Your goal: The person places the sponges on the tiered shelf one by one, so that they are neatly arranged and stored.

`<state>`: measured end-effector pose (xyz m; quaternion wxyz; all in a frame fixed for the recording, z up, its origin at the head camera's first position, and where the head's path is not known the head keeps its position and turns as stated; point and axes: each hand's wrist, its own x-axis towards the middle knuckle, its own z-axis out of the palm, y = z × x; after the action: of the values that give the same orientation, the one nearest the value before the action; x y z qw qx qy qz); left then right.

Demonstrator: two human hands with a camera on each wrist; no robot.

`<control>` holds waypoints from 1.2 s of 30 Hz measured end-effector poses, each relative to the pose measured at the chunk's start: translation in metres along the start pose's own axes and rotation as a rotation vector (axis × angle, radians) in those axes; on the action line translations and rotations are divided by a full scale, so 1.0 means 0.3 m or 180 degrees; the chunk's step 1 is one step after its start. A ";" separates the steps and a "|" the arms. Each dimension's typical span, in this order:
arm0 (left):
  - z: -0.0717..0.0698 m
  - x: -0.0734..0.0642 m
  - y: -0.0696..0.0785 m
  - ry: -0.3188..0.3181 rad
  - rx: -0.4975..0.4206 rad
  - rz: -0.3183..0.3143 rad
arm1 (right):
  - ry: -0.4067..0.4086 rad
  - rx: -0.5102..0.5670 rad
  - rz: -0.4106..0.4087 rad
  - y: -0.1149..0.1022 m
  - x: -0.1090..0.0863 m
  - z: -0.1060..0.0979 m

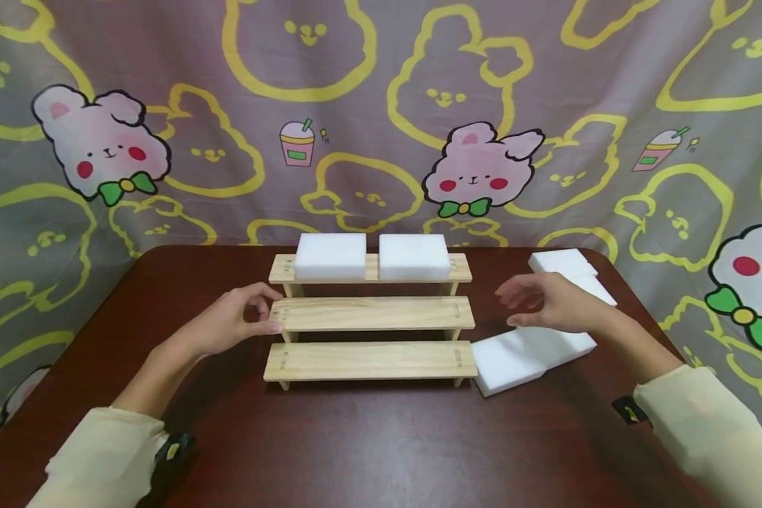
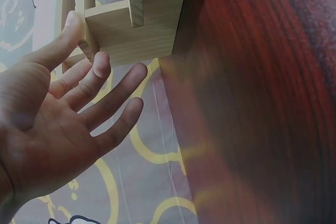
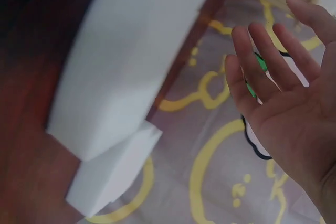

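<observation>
A three-step wooden display stand (image 1: 368,360) sits on the table, with two white foam blocks (image 1: 330,255) side by side on its top step. My left hand (image 1: 244,314) holds the left end of the middle step, thumb at the front edge and index finger toward the back. In the left wrist view, the other fingers of that hand (image 2: 68,114) spread free beside the stand (image 2: 128,35). My right hand (image 1: 546,300) hovers with nothing in it, fingers loosely bent, above white foam blocks (image 1: 514,360) by the stand's right side. The right wrist view shows its palm and fingers (image 3: 283,87) apart from the foam (image 3: 131,61).
More white foam blocks (image 1: 561,262) lie at the table's back right, partly behind my right hand. A patterned curtain (image 1: 368,106) hangs along the table's back and sides. The dark red-brown table (image 1: 381,444) extends in front of the stand.
</observation>
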<state>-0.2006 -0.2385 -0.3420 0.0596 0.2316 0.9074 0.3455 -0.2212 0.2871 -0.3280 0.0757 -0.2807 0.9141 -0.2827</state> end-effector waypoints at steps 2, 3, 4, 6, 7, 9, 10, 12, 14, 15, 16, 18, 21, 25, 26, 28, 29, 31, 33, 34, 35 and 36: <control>0.003 -0.002 -0.003 0.0006 -0.0020 0.0008 | -0.0191 0.0083 0.0053 0.013 -0.002 0.016; 0.004 -0.002 -0.004 0.0011 -0.0025 0.0019 | -0.0277 0.0125 0.0074 0.018 -0.003 0.022; 0.005 -0.002 -0.005 0.0015 -0.0032 0.0025 | -0.0354 0.0151 0.0078 0.023 -0.004 0.029; 0.006 -0.003 -0.006 0.0020 -0.0038 0.0027 | -0.0482 0.0198 0.0053 0.031 -0.006 0.039; 0.006 -0.004 -0.007 0.0021 -0.0039 0.0027 | -0.0534 0.0206 0.0027 0.034 -0.007 0.044; 0.006 -0.005 -0.008 0.0021 -0.0044 0.0024 | -0.0618 0.0232 -0.0028 0.041 -0.008 0.050; 0.006 -0.006 -0.009 0.0022 -0.0043 0.0025 | -0.0648 0.0230 -0.0061 0.045 -0.008 0.053; 0.006 -0.007 -0.011 0.0023 -0.0045 0.0028 | -0.0703 0.0188 -0.0095 0.053 -0.007 0.058; 0.006 -0.007 -0.013 0.0024 -0.0050 0.0034 | -0.0741 0.0137 -0.0110 0.061 -0.005 0.063; 0.006 -0.007 -0.015 0.0024 -0.0050 0.0038 | -0.0746 0.0104 -0.0118 0.065 -0.004 0.065; 0.007 -0.006 -0.016 0.0025 -0.0049 0.0049 | -0.0748 0.0070 -0.0124 0.069 -0.004 0.067; 0.006 -0.005 -0.017 0.0031 -0.0051 0.0068 | -0.0734 0.0010 -0.0126 0.075 -0.003 0.067; 0.006 -0.004 -0.017 0.0041 -0.0050 0.0100 | -0.0681 -0.0022 -0.0119 0.084 -0.002 0.065; 0.007 -0.003 -0.015 0.0041 -0.0067 0.0108 | -0.0565 -0.0074 -0.0059 0.096 0.000 0.060; 0.007 -0.003 -0.015 0.0043 -0.0070 0.0109 | -0.0528 -0.0087 -0.0030 0.098 0.002 0.059; 0.007 -0.003 -0.015 0.0051 -0.0074 0.0112 | -0.0436 -0.0148 -0.0002 0.101 0.005 0.058; 0.006 -0.003 -0.015 0.0057 -0.0075 0.0112 | -0.0389 -0.0167 0.0025 0.102 0.008 0.059; 0.006 -0.004 -0.015 0.0062 -0.0084 0.0102 | -0.0288 -0.0213 0.0059 0.106 0.012 0.062; 0.005 -0.005 -0.015 0.0061 -0.0083 0.0091 | -0.0180 -0.0261 0.0090 0.110 0.013 0.066; 0.004 -0.004 -0.015 0.0059 -0.0083 0.0091 | -0.0125 -0.0286 0.0111 0.111 0.014 0.069; 0.004 -0.004 -0.015 0.0060 -0.0076 0.0094 | -0.0071 -0.0310 0.0132 0.114 0.013 0.071; 0.004 -0.004 -0.016 0.0060 -0.0067 0.0095 | -0.0016 -0.0338 0.0137 0.116 0.013 0.073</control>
<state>-0.2010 -0.2414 -0.3460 0.0483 0.2411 0.9007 0.3580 -0.2342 0.2983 -0.3657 0.0690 -0.2653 0.9334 -0.2314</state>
